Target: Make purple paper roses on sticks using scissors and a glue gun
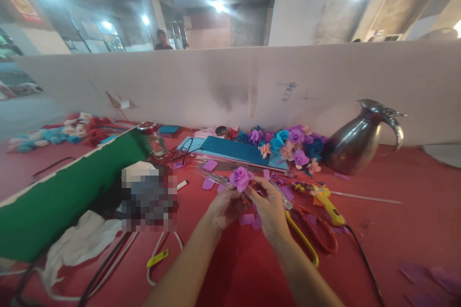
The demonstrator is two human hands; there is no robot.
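Note:
A purple paper flower (240, 179) is held up between my two hands above the red table (230, 268). My left hand (226, 208) is closed around its underside from the left. From the right, the fingers of my right hand (268, 204) pinch at the flower's base, where the exact grip is partly hidden. Purple paper petals (247, 219) lie loose beneath and around the hands. Just right of my right hand are scissors with red and yellow handles (317, 232) and a yellow glue gun (329, 204) with a dark cord.
Finished paper flowers (297, 136) are heaped behind, beside a metal jug (355, 139). A blue folder (234, 149), eyeglasses (187, 148) and a glass jar (154, 140) stand further left. A green board (68, 192) divides the left side; cables and crumpled tissue (82, 240) lie near it.

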